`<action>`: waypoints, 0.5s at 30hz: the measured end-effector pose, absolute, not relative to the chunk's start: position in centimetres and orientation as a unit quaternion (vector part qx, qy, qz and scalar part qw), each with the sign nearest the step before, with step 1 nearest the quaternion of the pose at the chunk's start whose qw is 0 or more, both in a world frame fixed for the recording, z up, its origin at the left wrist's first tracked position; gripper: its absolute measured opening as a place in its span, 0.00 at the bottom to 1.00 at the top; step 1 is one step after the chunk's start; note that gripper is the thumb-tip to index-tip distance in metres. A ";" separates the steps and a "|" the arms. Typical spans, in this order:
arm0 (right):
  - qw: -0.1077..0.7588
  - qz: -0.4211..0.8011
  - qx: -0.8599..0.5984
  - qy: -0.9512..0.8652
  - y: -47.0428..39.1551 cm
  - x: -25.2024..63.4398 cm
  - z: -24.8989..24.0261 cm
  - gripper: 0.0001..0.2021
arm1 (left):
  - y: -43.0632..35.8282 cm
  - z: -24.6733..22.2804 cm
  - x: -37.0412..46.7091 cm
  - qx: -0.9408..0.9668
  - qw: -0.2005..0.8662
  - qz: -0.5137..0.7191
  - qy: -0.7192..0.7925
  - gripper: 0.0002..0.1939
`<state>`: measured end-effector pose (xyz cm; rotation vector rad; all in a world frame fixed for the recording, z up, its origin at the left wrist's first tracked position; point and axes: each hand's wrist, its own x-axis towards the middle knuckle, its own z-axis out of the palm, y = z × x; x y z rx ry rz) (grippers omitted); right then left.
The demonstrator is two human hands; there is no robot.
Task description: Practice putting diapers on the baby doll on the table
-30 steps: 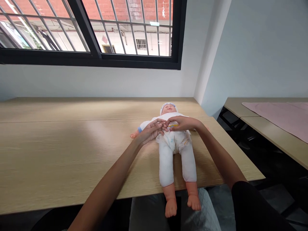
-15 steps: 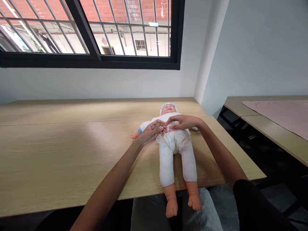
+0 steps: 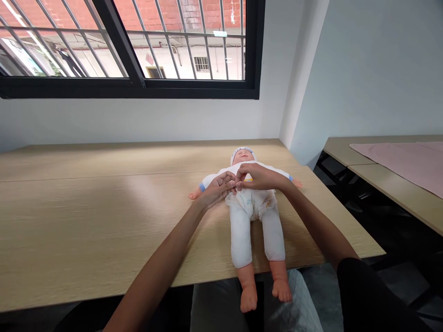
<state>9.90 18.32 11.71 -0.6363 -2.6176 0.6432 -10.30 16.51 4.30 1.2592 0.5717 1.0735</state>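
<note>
A baby doll (image 3: 241, 244) lies on its back on the wooden table (image 3: 104, 221), feet hanging past the front edge. It wears white clothes with blue cuffs, a white cap (image 3: 242, 151) and a white diaper (image 3: 254, 203) with frilled leg edges. At the left side of the diaper's waist, my left hand (image 3: 218, 190) is closed, fingertips pinched on the waistband. My right hand (image 3: 256, 176) reaches across the doll's belly. Its thumb and fingers pinch at the same spot, touching the left fingertips. The fingers mostly hide the small part of the diaper between them.
Beyond the table stands a white wall (image 3: 155, 120) with a barred, dark-framed window (image 3: 194, 90). To the right, past a gap, a second table (image 3: 398, 184) carries a pink cloth (image 3: 408, 159). My knees show under the table's front edge.
My right hand has shifted slightly left, its fingers drawing into a pinch against my left fingertips. The doll's right-side arm and hand have come into view. My left hand has barely moved.
</note>
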 end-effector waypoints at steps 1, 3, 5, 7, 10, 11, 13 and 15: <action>0.186 0.228 -0.225 -0.929 18.3 9.9 11.7 0.04 | 16.5 4.3 -10.3 0.552 0.641 0.471 0.251 0.11; 0.187 0.229 -0.225 -0.928 18.3 10.0 11.7 0.04 | 16.5 4.3 -10.3 0.552 0.640 0.472 0.251 0.11; 0.188 0.229 -0.224 -0.928 18.4 10.0 11.7 0.04 | 16.6 4.3 -10.3 0.553 0.639 0.472 0.252 0.12; 0.187 0.225 -0.225 -0.929 18.4 9.9 11.7 0.04 | 16.6 4.4 -10.2 0.553 0.638 0.473 0.252 0.12; 0.187 0.218 -0.227 -0.931 18.5 9.9 11.7 0.04 | 16.5 4.5 -10.2 0.554 0.637 0.473 0.251 0.12; 0.187 0.218 -0.225 -0.931 18.4 9.9 11.7 0.04 | 16.4 4.5 -10.1 0.555 0.637 0.472 0.252 0.12; 0.186 0.221 -0.223 -0.931 18.4 9.9 11.7 0.04 | 16.3 4.6 -10.1 0.554 0.637 0.472 0.254 0.12; 0.187 0.227 -0.222 -0.930 18.4 9.9 11.7 0.04 | 16.3 4.6 -10.1 0.552 0.637 0.474 0.254 0.12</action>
